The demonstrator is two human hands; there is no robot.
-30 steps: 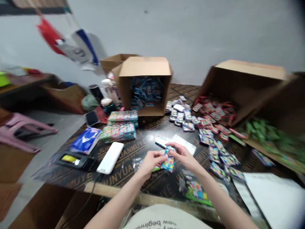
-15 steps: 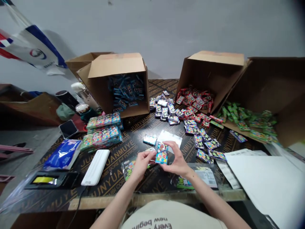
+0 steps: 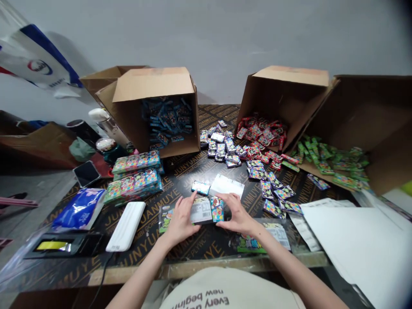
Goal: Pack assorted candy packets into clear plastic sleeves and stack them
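Note:
My left hand [image 3: 180, 219] and my right hand [image 3: 236, 214] are low over the dark table [image 3: 199, 249], near its front edge. Between them they hold a clear bag [image 3: 201, 211] with a white barcode label, and a small colourful packet [image 3: 217, 209] sits at its right end under my right fingers. Both hands have fingers curled round the bag's ends. A second clear bag [image 3: 165, 214] with green print lies just left of my left hand. Another bag [image 3: 257, 242] lies by my right wrist.
Three open cardboard boxes lie on their sides at the back: blue packets [image 3: 169, 118], red packets [image 3: 267, 131], green packets [image 3: 334, 165]. Loose colourful packets [image 3: 257, 171] spread across the middle. Stacked packs [image 3: 135, 176], a white power bank [image 3: 126, 226], a tissue pack [image 3: 80, 208] and white sheets [image 3: 354, 244] lie around.
The view has swung right and steadied. My hands have dropped from holding a colourful packet upright to holding it at the end of a clear labelled bag near the table.

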